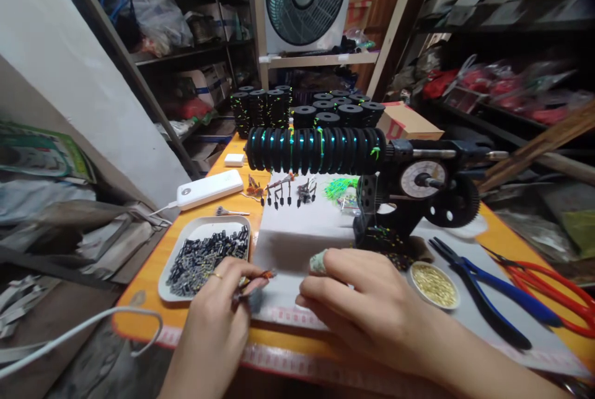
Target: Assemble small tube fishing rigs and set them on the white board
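Observation:
My left hand (216, 306) is closed in a pinch beside the tray of small tubes, holding a small dark piece with an orange tip (266, 274); its exact kind is too blurred to tell. Over the white paper (297, 225), my right hand (367, 297) has its fingers bent together, a greenish wrap (318, 261) on one fingertip. Whatever those fingers hold, if anything, is hidden. Beyond the hands, several small dark parts with stems (279, 196) and an orange-brown bit (255, 186) lie on the paper and table. The white tray (162, 284) carries many black and grey tubes (209, 256).
A black geared device (418, 182) bears a ridged black roll (316, 151) across the table. Black spools (328, 119) stand behind it. At right are a dish of gold bits (434, 285), blue-handled pliers (483, 287) and red-handled scissors (548, 287). A white power bank (210, 189) lies left.

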`<action>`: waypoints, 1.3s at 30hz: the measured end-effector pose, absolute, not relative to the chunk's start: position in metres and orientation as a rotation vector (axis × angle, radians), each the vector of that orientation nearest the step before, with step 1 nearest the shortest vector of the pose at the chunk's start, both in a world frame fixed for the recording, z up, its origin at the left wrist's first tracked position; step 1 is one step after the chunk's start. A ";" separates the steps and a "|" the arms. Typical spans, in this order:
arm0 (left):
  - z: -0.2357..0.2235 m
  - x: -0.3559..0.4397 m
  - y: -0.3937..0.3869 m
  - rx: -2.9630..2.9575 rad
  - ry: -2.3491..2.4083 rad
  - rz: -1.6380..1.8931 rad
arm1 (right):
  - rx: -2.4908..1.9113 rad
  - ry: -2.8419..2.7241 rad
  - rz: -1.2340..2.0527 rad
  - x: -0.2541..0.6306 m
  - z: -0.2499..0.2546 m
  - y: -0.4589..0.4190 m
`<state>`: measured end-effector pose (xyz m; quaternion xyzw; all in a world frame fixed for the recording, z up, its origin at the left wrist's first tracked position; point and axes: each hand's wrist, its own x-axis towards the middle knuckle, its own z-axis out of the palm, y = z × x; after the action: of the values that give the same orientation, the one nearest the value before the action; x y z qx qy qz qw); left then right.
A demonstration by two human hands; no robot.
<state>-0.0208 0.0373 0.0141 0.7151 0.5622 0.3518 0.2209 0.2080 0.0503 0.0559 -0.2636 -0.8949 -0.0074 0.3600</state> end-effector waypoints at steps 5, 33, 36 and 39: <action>0.026 0.003 0.014 1.263 1.451 1.332 | -0.715 -2.117 0.531 0.202 0.060 0.040; 0.027 0.046 -0.010 0.897 1.313 1.517 | -0.819 -1.849 0.777 0.190 0.056 0.032; 0.025 0.043 -0.010 0.783 1.247 1.559 | -0.788 -1.874 0.790 0.192 0.056 0.033; 0.026 0.035 -0.009 0.731 1.191 1.577 | -0.774 -1.894 0.729 0.196 0.056 0.038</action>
<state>0.0353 -0.0090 0.0258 0.3014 0.4915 0.6504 0.4945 0.1964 0.0377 0.0564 -0.3152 -0.7716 0.2969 0.4660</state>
